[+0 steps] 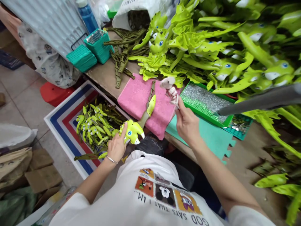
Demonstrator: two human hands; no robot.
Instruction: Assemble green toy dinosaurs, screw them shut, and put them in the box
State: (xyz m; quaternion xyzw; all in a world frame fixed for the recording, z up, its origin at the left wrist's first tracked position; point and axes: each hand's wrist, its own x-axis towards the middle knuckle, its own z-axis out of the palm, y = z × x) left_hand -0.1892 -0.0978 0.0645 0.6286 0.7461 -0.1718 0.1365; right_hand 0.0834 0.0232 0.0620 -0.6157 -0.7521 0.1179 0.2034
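Observation:
My left hand [117,146] is closed on a lime-green plastic toy dinosaur head [132,131] with a blue eye and white tips, the index finger lying along its top. From the head, an olive jointed strip with a lime blade-shaped piece [151,106] stretches over a folded pink cloth [131,97] at the bench edge. My right hand [188,124] grips a small hammer-like tool [171,91], raised over the cloth's right side. Its head is pale and rounded, and its handle looks wrapped in whitish-pink cord; blur hides the detail.
A green basket [199,113] of small metal pieces sits right of the cloth, under a dark bar [263,100]. Lime toy parts [211,47] heap at the back. Teal baskets [82,58] stand left. A striped box [68,125] below holds assembled toys.

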